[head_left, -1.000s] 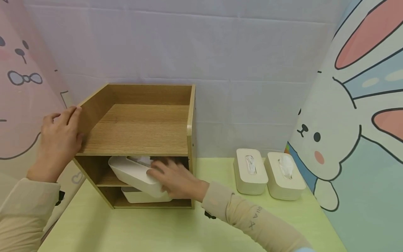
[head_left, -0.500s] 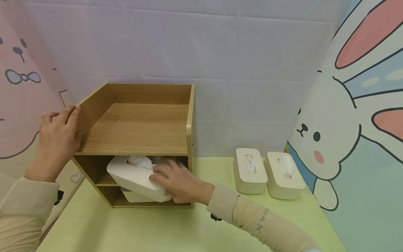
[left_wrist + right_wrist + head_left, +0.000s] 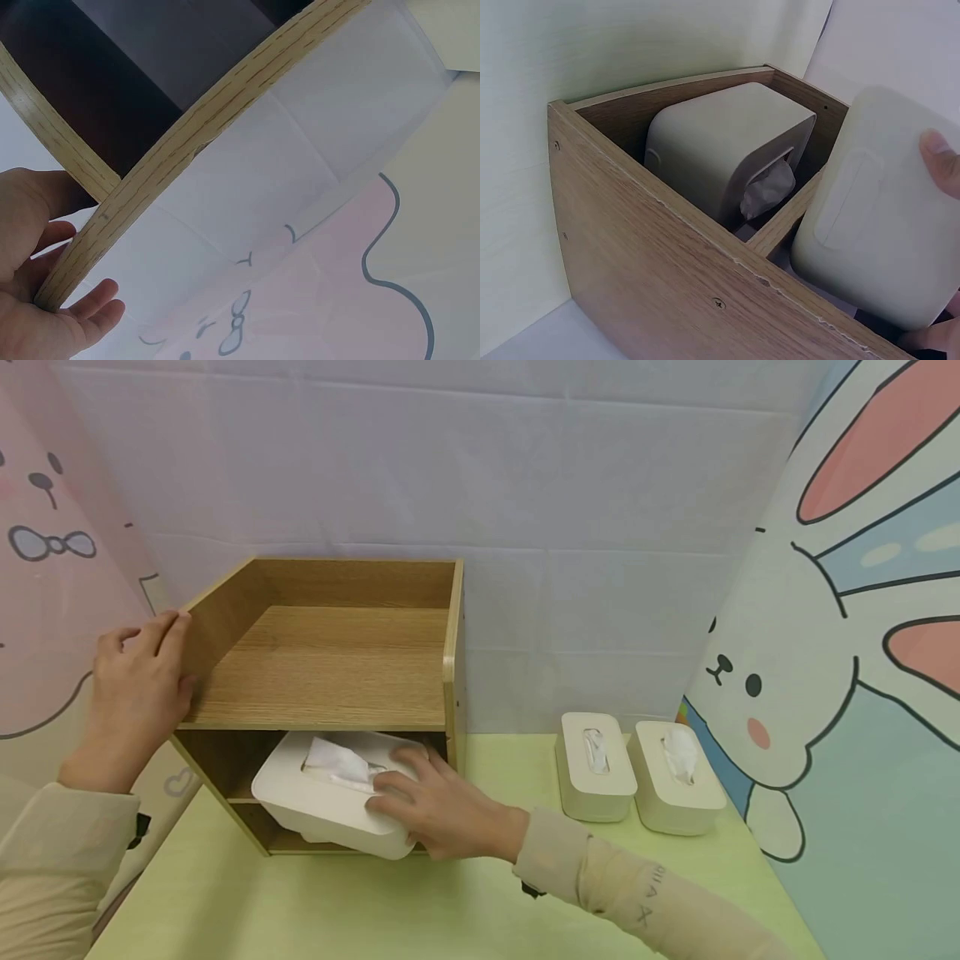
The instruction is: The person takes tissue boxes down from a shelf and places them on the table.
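Note:
In the head view, a white tissue box (image 3: 322,806) with a tissue poking from its slot sticks out of the middle compartment of a wooden shelf (image 3: 337,668), tilted with its right end lower. My right hand (image 3: 450,806) grips that right end, thumb on one face and fingers round the other, as the right wrist view partly shows. A second tissue box (image 3: 712,142) lies in the bottom compartment. My left hand (image 3: 138,693) holds the shelf's left side panel (image 3: 150,165), with thumb and fingers on either side of its edge.
Two more white tissue boxes (image 3: 597,768) (image 3: 678,781) stand side by side on the light green table (image 3: 510,893), right of the shelf. A pale cloth wall (image 3: 600,527) rises behind, with cartoon-printed panels at both sides.
The right hand has drawn the tissue box forward and slightly right out of the middle compartment, so more of its top and tissue show. The left hand stays on the panel.

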A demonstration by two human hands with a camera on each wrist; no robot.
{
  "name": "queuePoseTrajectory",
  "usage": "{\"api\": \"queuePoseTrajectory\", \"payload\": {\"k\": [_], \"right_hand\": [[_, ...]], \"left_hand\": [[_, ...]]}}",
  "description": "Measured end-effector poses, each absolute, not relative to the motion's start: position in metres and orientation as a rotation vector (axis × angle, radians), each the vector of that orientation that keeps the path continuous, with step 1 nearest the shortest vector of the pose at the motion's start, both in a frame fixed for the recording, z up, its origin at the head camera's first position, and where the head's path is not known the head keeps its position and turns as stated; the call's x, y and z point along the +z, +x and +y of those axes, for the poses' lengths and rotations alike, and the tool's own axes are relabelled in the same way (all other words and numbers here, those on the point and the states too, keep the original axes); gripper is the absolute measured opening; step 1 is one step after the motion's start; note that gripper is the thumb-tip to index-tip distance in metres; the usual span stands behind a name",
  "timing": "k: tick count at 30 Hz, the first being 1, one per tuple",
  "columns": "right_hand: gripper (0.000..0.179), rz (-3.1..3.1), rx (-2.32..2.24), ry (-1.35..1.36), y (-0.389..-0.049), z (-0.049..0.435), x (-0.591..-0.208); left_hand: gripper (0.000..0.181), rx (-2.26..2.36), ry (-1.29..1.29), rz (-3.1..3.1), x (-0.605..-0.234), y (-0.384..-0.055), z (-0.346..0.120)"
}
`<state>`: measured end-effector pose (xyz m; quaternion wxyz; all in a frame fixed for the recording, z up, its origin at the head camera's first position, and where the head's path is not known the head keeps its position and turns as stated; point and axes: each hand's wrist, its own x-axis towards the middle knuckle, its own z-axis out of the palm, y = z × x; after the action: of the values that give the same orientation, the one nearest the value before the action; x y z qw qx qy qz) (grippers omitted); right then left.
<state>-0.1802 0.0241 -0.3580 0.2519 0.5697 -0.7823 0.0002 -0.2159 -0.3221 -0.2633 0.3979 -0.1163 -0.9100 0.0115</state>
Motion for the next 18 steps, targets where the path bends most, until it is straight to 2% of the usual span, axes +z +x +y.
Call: {"api": "queuePoseTrajectory", "payload": {"k": [18], "right_hand": [[0.047,-2.02,0.016,1.638,-0.161,0.05,-0.364]], "left_hand": [[0.069,0.029,-0.311,-2.289,-0.264,-0.215,-0.322]]}}
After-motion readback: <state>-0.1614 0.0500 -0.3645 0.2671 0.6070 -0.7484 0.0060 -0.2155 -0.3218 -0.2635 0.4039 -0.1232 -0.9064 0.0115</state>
